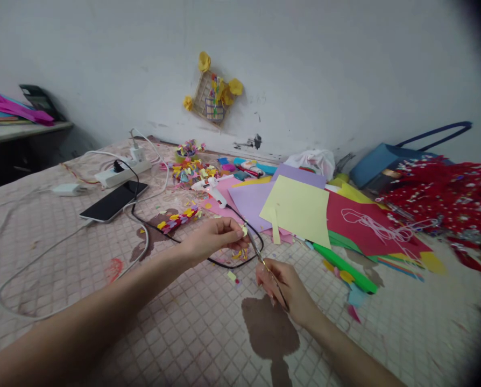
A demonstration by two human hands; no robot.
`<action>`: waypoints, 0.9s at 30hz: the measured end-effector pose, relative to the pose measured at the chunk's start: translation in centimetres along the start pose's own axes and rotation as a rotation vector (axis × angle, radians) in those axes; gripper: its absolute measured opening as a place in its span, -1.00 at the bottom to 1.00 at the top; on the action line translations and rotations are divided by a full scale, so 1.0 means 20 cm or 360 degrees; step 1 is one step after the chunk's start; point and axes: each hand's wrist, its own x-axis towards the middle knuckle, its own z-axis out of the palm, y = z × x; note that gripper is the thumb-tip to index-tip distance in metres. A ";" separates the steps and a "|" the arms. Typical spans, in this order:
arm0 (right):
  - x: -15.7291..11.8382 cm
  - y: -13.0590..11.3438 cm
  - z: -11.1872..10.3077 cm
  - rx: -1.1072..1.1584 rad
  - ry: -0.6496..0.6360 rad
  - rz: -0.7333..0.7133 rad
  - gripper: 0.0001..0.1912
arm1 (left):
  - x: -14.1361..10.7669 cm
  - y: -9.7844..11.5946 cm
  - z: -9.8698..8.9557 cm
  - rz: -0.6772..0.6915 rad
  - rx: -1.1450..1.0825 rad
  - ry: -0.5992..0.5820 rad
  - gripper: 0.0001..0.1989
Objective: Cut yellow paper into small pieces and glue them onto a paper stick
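My left hand pinches a small piece of pale yellow paper over the middle of the table. Fingers of my right hand are wrapped round a pair of scissors, whose blades point up and left to the paper piece. Whether the blades touch it is too small to tell. Beneath and between the hands lies a tiny yellow paper scrap. Just beyond them is a large pale yellow sheet with a narrow paper strip at its lower left.
A white glue gun trails a black cord behind my hands. Leftward are a phone and a power strip with cables. Cut paper pieces are heaped at the back; red tinsel and a blue bag stand right.
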 end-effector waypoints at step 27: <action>0.00 0.03 0.00 -0.0066 0.0019 -0.0093 -0.55 | 0.00 -0.01 0.02 -0.0017 -0.0064 0.0068 -0.81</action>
